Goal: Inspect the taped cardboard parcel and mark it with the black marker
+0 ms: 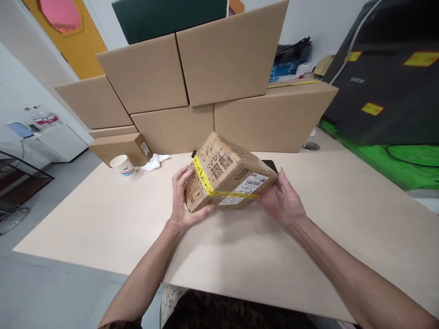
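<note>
A small cardboard box [226, 171], tilted, is held between my two hands above the table. Yellow tape runs around it, and white labels and printed codes show on its sides. My left hand [183, 201] grips the box's left end, its thumb along the lower edge and its fingers on the far side. At the right end, my right hand [283, 196] supports the box from below, with the thumb up at the corner. Some of the right fingers are hidden under the box. Behind the box, part of a flat black object [270, 165] shows on the table.
Large cardboard boxes [233, 55] are stacked along the back of the table [113, 228]. Toward the left stand a paper cup [122, 165], a crumpled tissue [156, 161] and a low brown box [116, 148]. A big black case [384, 82] stands on green material [394, 164] at the right.
</note>
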Motion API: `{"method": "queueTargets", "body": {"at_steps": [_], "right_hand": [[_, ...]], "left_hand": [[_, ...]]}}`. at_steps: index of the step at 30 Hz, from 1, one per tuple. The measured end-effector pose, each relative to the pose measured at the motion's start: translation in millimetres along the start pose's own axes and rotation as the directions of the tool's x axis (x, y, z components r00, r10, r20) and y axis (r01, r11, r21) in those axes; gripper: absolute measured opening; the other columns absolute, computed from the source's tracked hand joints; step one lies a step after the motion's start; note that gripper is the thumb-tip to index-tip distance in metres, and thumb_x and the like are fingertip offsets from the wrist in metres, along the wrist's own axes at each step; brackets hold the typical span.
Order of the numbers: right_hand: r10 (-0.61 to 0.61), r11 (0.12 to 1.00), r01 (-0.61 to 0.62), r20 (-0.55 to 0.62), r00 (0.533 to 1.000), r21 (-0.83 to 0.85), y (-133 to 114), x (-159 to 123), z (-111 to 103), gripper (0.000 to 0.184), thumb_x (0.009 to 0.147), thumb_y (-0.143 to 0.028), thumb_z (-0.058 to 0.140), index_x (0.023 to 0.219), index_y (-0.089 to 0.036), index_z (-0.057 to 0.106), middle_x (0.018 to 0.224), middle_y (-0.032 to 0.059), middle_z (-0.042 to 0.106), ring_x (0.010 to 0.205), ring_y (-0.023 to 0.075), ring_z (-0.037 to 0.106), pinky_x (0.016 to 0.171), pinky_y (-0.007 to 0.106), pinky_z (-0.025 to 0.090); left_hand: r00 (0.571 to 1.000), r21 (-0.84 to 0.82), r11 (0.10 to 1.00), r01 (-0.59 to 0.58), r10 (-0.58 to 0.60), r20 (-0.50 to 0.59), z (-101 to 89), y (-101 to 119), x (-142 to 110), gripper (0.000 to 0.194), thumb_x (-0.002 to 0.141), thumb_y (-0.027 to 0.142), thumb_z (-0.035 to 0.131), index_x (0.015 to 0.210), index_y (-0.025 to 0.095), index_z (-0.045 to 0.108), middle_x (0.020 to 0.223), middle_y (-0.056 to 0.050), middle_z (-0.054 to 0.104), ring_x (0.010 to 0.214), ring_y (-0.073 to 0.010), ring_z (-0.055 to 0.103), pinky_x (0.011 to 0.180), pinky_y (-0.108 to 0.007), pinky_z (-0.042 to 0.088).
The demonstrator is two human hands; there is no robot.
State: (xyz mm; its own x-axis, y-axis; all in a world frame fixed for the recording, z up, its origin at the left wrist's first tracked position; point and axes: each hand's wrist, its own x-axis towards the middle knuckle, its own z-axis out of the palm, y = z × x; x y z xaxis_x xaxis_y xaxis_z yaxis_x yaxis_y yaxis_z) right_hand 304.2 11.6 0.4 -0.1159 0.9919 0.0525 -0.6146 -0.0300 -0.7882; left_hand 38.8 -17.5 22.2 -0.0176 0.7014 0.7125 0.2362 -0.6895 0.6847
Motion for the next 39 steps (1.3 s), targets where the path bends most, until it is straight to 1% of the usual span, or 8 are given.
{"method": "queueTargets", "body": {"at_steps": [4, 8, 10, 13, 20, 30, 34, 39], "right_hand": [[0.020, 0.997, -0.018, -0.028, 0.999, 0.080, -0.2, 1.4, -2.2, 0.038, 0.097, -0.062, 0.057, 0.120, -0.038, 0.076, 0.138, -0.0043, 0.077, 0.144, 0.0279, 0.061, 0.117, 0.055, 0.052], [0.043, 0.989, -0.037, -0.037, 0.998, 0.142, -1.6, 1.8, -3.4, 0.038, 0.097, -0.053, 0.055, 0.121, -0.032, 0.077, 0.135, -0.0009, 0.079, 0.146, 0.0290, 0.059, 0.119, 0.056, 0.051], [0.060, 0.986, -0.051, -0.052, 0.997, 0.161, -1.5, 1.9, -4.3, 0.039, 0.096, -0.051, 0.055, 0.123, -0.031, 0.076, 0.134, -0.0001, 0.079, 0.148, 0.0295, 0.057, 0.119, 0.057, 0.051], [0.028, 0.989, -0.018, -0.066, 0.997, 0.144, 0.5, 1.6, -6.3, 0.040, 0.095, -0.056, 0.058, 0.123, -0.034, 0.076, 0.137, -0.0014, 0.077, 0.151, 0.0291, 0.054, 0.119, 0.057, 0.051], [-0.035, 0.996, 0.036, 0.016, 0.999, -0.078, 6.4, -9.7, -7.9, 0.050, 0.084, -0.062, 0.079, 0.130, -0.045, 0.070, 0.153, -0.0071, 0.066, 0.156, 0.0296, 0.047, 0.116, 0.056, 0.055], [0.043, 0.978, -0.026, 0.077, 0.996, -0.207, 9.8, -12.8, -14.9, 0.065, 0.082, -0.059, 0.081, 0.139, -0.042, 0.057, 0.153, 0.0016, 0.064, 0.145, 0.0358, 0.057, 0.113, 0.062, 0.056], [-0.185, 0.909, 0.230, 0.159, 0.970, -0.347, 15.7, -10.4, -19.7, 0.090, 0.081, -0.056, 0.084, 0.157, -0.046, 0.037, 0.162, 0.0041, 0.053, 0.149, 0.0345, 0.052, 0.116, 0.063, 0.052], [-0.465, 0.588, 0.585, 0.359, 0.810, -0.559, 25.2, -9.0, -25.1, 0.126, 0.079, -0.052, 0.089, 0.169, -0.046, 0.002, 0.175, 0.0100, 0.028, 0.161, 0.0367, 0.034, 0.124, 0.069, 0.040]], "left_hand": [[0.996, 0.003, 0.997, -0.081, 0.080, 0.031, 0.1, -8.0, -3.8, 0.096, 0.065, 0.047, 0.095, 0.150, 0.033, 0.053, 0.155, -0.012, 0.045, 0.154, -0.0420, 0.036, 0.132, -0.062, 0.023], [0.987, -0.081, 0.985, -0.154, 0.156, 0.023, 8.2, -24.3, -13.0, 0.135, 0.053, 0.053, 0.102, 0.165, 0.042, 0.028, 0.172, -0.010, 0.027, 0.162, -0.0461, 0.024, 0.133, -0.064, 0.023], [0.993, -0.155, 0.983, -0.098, 0.106, 0.042, 15.2, -27.8, -17.7, 0.146, 0.055, 0.055, 0.101, 0.168, 0.046, 0.010, 0.175, -0.010, 0.020, 0.163, -0.0452, 0.025, 0.132, -0.061, 0.026], [0.991, -0.301, 0.944, 0.133, -0.117, 0.071, 22.2, -23.2, -18.6, 0.149, 0.060, 0.054, 0.100, 0.170, 0.041, 0.000, 0.169, -0.013, 0.036, 0.160, -0.0423, 0.034, 0.131, -0.056, 0.032], [0.832, -0.677, 0.599, 0.428, -0.553, 0.037, 8.9, -11.8, 3.1, 0.080, 0.065, 0.054, 0.096, 0.134, 0.026, 0.066, 0.134, -0.009, 0.074, 0.136, -0.0353, 0.064, 0.112, -0.044, 0.055], [0.649, -0.767, 0.390, 0.509, -0.759, 0.044, 10.5, -21.1, 2.5, 0.047, 0.077, 0.038, 0.091, 0.118, 0.024, 0.073, 0.114, -0.003, 0.082, 0.112, -0.0272, 0.075, 0.103, -0.039, 0.061], [0.621, -0.778, 0.287, 0.560, -0.767, 0.164, 5.8, -17.4, 8.5, 0.039, 0.085, 0.033, 0.083, 0.120, 0.022, 0.071, 0.114, -0.005, 0.081, 0.100, -0.0241, 0.077, 0.100, -0.043, 0.062], [0.610, -0.778, 0.204, 0.594, -0.745, 0.270, 2.8, -14.2, 10.4, 0.042, 0.088, 0.048, 0.080, 0.122, 0.027, 0.068, 0.121, -0.007, 0.074, 0.103, -0.0286, 0.077, 0.089, -0.047, 0.064]]}}
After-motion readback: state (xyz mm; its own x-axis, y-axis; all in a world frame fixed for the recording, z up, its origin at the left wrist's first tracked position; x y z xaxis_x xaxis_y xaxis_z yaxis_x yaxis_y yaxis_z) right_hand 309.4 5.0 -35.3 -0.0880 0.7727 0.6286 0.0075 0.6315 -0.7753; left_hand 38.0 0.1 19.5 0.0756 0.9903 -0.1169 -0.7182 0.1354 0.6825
